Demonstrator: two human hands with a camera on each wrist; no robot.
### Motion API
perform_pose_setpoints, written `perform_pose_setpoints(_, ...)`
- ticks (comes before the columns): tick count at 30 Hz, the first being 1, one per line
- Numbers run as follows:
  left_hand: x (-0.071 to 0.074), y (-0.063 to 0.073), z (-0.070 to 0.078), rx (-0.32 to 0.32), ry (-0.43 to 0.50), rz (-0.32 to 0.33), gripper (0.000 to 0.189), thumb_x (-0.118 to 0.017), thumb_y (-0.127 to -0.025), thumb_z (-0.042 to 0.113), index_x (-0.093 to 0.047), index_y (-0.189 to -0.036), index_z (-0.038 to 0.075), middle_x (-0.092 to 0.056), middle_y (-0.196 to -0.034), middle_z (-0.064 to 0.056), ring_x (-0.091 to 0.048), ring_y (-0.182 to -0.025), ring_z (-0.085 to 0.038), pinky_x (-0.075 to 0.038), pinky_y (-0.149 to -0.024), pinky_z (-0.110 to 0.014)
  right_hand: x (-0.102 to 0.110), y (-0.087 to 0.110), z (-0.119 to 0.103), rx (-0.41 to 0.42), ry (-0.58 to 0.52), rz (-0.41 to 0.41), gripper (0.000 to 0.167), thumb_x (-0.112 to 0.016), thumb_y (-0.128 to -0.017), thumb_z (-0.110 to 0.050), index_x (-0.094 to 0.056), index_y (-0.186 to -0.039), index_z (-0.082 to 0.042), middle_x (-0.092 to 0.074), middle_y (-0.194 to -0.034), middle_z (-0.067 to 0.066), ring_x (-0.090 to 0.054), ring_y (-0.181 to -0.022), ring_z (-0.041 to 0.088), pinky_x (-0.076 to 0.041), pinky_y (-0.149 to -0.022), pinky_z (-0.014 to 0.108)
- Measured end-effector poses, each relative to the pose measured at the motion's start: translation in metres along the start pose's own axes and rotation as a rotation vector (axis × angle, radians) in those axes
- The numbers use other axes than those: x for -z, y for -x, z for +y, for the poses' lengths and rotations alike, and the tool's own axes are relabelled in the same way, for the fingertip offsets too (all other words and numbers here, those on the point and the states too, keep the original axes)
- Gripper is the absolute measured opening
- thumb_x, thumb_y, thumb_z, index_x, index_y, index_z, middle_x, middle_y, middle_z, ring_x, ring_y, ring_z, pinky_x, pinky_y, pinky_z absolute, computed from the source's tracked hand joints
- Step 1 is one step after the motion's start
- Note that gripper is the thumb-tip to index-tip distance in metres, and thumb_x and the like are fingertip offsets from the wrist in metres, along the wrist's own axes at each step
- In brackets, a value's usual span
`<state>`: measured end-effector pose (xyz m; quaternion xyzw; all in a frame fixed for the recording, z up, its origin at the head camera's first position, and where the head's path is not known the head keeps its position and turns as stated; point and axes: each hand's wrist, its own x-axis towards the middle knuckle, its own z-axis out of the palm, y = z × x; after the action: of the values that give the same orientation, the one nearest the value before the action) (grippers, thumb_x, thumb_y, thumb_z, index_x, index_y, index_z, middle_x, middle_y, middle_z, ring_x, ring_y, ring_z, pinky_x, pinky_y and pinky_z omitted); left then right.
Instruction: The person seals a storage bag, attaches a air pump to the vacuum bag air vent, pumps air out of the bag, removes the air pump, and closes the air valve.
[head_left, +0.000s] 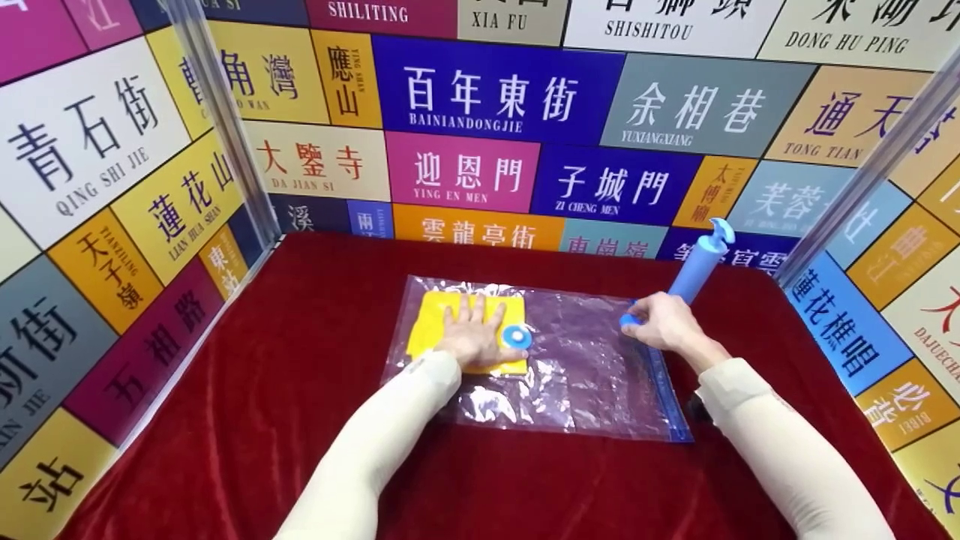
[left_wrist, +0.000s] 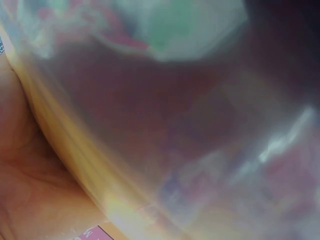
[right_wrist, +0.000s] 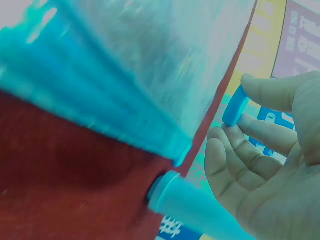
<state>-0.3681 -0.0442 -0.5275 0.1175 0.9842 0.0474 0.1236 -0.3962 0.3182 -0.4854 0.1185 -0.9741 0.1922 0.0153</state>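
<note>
A clear plastic vacuum bag (head_left: 570,390) lies flat on the table with a folded yellow cloth (head_left: 429,319) inside its left part. My left hand (head_left: 472,337) presses down on the cloth through the plastic, fingers spread and straight. Beside its thumb sits a round blue valve (head_left: 516,337) with a pale centre. Over the bag's right end, my right hand (head_left: 667,322) pinches a small blue cap (right_wrist: 236,106) between thumb and forefinger. The blue zip strip (head_left: 671,405) runs along that end. Little of the left hand's work shows in its blurred wrist view.
A blue hand pump (head_left: 696,268) with a hooked handle is just beyond my right hand, near the table's back edge. Dark red velvet (head_left: 300,360) covers the table. Colourful sign panels (head_left: 495,90) stand behind and at both sides, with clear corner posts.
</note>
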Motion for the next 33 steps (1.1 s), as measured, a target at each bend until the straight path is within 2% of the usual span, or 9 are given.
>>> perform_pose_setpoints(6, 0.0, 0.001, 0.002, 0.009, 0.034, -0.006, 0.112, -0.048, -0.097, 0.093, -0.008, -0.182, 0.032, 0.003, -0.192, -0.015, 0.002, -0.178, -0.047, -0.004, -0.144, -0.071, -0.006, -0.003, -0.015, 0.04, -0.011, -0.006, 0.037, -0.087, -0.094, -0.026, -0.084, -0.121, 0.0, -0.086, -0.115, 0.022, -0.078, -0.108, 0.042, -0.064, -0.1, 0.061)
perform_pose_setpoints(14, 0.0, 0.002, 0.001, 0.004, 0.033, -0.002, 0.112, -0.048, -0.098, 0.093, -0.008, -0.182, 0.031, 0.003, -0.191, -0.016, 0.002, -0.178, -0.047, -0.004, -0.143, -0.071, -0.014, -0.006, -0.032, 0.079, -0.01, -0.006, 0.037, -0.088, -0.093, -0.026, -0.085, -0.12, -0.001, -0.086, -0.114, 0.021, -0.078, -0.108, 0.041, -0.064, -0.099, 0.06)
perform_pose_setpoints(21, -0.001, 0.001, 0.001, 0.004, 0.028, -0.001, 0.112, -0.047, -0.098, 0.093, -0.008, -0.182, 0.03, 0.003, -0.192, -0.015, 0.001, -0.178, -0.047, -0.005, -0.144, -0.07, -0.021, -0.01, -0.05, 0.103, -0.012, -0.04, 0.036, -0.087, -0.093, -0.026, -0.085, -0.12, -0.002, -0.087, -0.111, 0.017, -0.078, -0.106, 0.037, -0.064, -0.101, 0.058)
perform_pose_setpoints(27, 0.0, 0.003, 0.002, 0.005, 0.015, 0.002, 0.109, -0.048, -0.099, 0.091, -0.008, -0.182, 0.032, 0.002, -0.192, -0.015, 0.0, -0.178, -0.046, -0.007, -0.144, -0.071, -0.027, -0.013, -0.065, 0.133, -0.032, -0.052, 0.034, -0.089, -0.091, -0.024, -0.086, -0.118, -0.004, -0.087, -0.104, 0.014, -0.076, -0.099, 0.032, -0.065, -0.097, 0.055)
perform_pose_setpoints(33, 0.0, 0.002, 0.001, 0.007, 0.006, 0.006, 0.111, -0.047, -0.098, 0.093, -0.008, -0.182, 0.032, 0.001, -0.192, -0.015, 0.001, -0.178, -0.046, -0.006, -0.144, -0.071, -0.033, -0.015, -0.079, 0.183, -0.025, -0.047, 0.036, -0.09, -0.089, -0.024, -0.086, -0.118, -0.003, -0.087, -0.105, 0.016, -0.078, -0.098, 0.032, -0.065, -0.094, 0.054)
